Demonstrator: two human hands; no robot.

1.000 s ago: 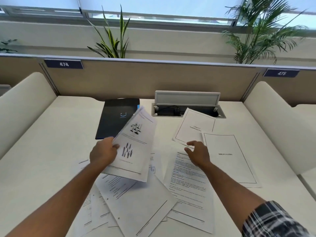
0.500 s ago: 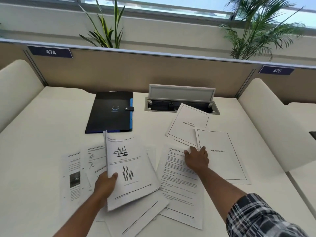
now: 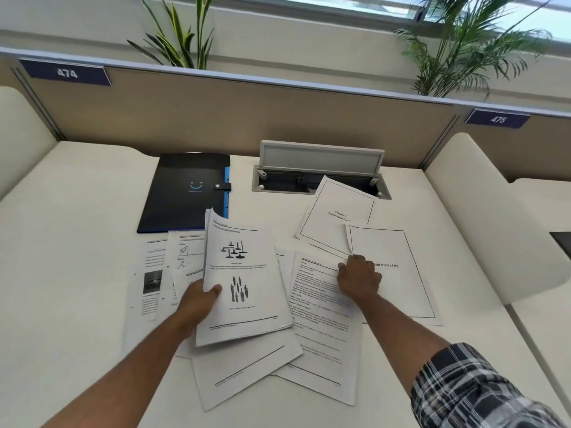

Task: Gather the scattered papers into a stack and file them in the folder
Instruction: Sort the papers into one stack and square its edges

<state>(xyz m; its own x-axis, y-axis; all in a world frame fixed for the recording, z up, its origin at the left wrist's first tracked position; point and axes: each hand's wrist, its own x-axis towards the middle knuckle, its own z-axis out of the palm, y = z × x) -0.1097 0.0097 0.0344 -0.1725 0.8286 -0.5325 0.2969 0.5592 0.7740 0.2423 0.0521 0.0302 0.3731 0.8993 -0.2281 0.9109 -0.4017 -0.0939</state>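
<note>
My left hand (image 3: 197, 301) grips a thin stack of papers (image 3: 244, 279) by its left edge, thumb on top; the top sheet shows dark figures. My right hand (image 3: 358, 278) presses down where a text page (image 3: 324, 322) meets the bibliography sheet (image 3: 398, 273), fingers curled on the sheet's lifted left edge. A chapter title sheet (image 3: 336, 217) lies behind it. More loose pages lie to the left (image 3: 154, 273) and near me (image 3: 244, 372). The black folder (image 3: 185, 193) lies closed at the back left, snap fastened.
An open cable box with a raised lid (image 3: 321, 162) sits in the desk behind the papers. A beige partition (image 3: 247, 112) closes the back, with cream side dividers left (image 3: 18, 131) and right (image 3: 482, 217). Plants stand behind the partition.
My left hand drew the held stack down and toward me, laying it flatter. My right hand came down onto the papers and slid to the bibliography sheet's edge. The camera tilted downward.
</note>
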